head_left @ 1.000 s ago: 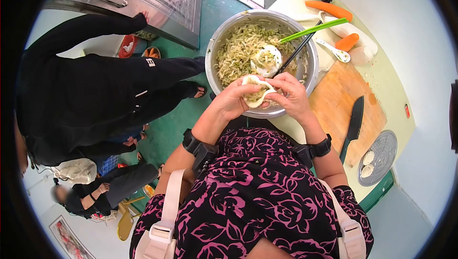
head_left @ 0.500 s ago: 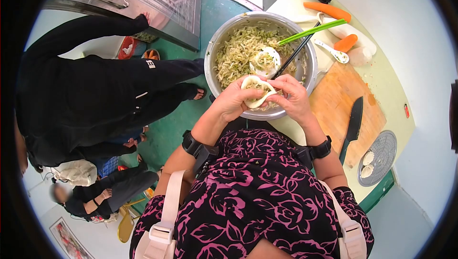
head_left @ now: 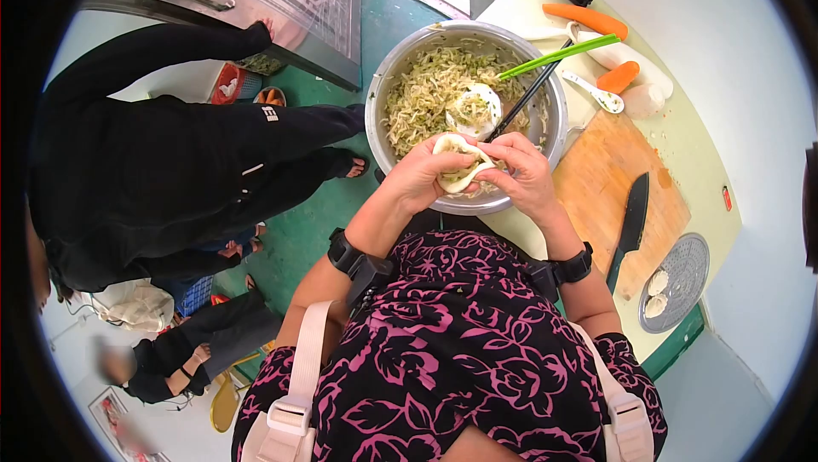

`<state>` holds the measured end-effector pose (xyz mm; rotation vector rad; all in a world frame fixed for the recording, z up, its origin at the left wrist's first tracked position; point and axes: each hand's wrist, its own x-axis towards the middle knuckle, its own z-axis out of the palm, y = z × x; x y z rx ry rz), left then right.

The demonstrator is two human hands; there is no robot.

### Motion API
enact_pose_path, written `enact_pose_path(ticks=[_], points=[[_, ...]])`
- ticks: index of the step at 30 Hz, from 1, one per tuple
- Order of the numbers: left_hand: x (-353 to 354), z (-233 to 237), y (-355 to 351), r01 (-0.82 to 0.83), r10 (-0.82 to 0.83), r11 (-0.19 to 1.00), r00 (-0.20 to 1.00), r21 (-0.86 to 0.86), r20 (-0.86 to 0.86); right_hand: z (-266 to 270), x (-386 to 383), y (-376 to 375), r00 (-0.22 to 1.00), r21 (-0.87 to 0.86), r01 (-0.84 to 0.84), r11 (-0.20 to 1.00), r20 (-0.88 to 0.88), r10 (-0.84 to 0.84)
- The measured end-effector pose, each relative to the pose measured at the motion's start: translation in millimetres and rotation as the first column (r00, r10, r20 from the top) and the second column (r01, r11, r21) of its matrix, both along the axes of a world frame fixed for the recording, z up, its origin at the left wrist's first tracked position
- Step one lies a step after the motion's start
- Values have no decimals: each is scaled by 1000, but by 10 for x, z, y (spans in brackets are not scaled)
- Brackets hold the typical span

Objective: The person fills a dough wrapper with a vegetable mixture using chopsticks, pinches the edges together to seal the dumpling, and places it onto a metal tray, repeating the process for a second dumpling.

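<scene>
Both hands hold one dumpling wrapper [head_left: 458, 164] with shredded filling inside, just over the near rim of a big steel bowl [head_left: 381, 87]. My left hand [head_left: 417, 179] cups it from below. My right hand [head_left: 520, 171] pinches its right edge. The bowl holds pale green shredded filling [head_left: 426, 91], a white spoon [head_left: 477, 109] and black chopsticks [head_left: 527, 96]. Green chopsticks [head_left: 558, 51] rest across the bowl's far rim.
To the right lie a wooden cutting board [head_left: 609, 177] with a black knife [head_left: 630, 223], a round metal tray [head_left: 688, 268] with folded dumplings [head_left: 656, 292], carrots [head_left: 588, 17], a white radish and a ceramic spoon [head_left: 601, 96]. A person in black [head_left: 170, 155] stands at the left.
My hands and the dumpling have barely moved, the fingers shifting slightly along the wrapper's edge. The seated person at the lower left has moved.
</scene>
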<state>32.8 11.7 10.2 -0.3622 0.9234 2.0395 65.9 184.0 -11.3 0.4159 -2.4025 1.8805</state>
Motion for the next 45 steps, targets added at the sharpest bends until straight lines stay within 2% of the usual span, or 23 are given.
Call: enact_pose_path(ticks=[16, 19, 22, 25, 28, 31, 34, 37, 40, 45], points=[[12, -83, -9, 3, -4, 997, 1000, -78, -6, -26, -5, -19, 994, 33, -14, 999, -110, 17], [16, -38, 8, -14, 14, 996, 1000, -83, 3, -46, 1, -39, 998, -23, 33, 999, -45, -34], [9, -12, -17, 25, -24, 1000, 1000, 8, -14, -20, -13, -27, 996, 7, 60, 998, -59, -60], [-1, 0, -39, -11, 5, 990, 999, 140, 43, -55, -1, -15, 985, 20, 121, 992, -125, -118], [-23, 26, -42, -96, 39, 947, 982, 307, 185, -65, 31, -5, 991, -51, 129, 990, -32, -131], [-18, 40, -37, -118, 72, 956, 982, 269, 174, 40, 30, -21, 989, -144, 149, 978, 42, -144], [-4, 51, -44, -103, 83, 974, 991, 202, 106, 23, 8, 46, 999, -65, -7, 998, 43, 10], [7, 19, -55, -31, 28, 990, 999, 135, 21, 73, -39, 48, 999, 3, -50, 999, 17, 50], [33, 53, -43, -20, 18, 994, 1000, 110, 17, 84, -58, 32, 994, 42, -102, 994, 30, 101], [56, 21, -38, -26, 26, 1000, 1000, 5, -15, 66, -58, 8, 995, 73, -96, 993, -2, 96]])
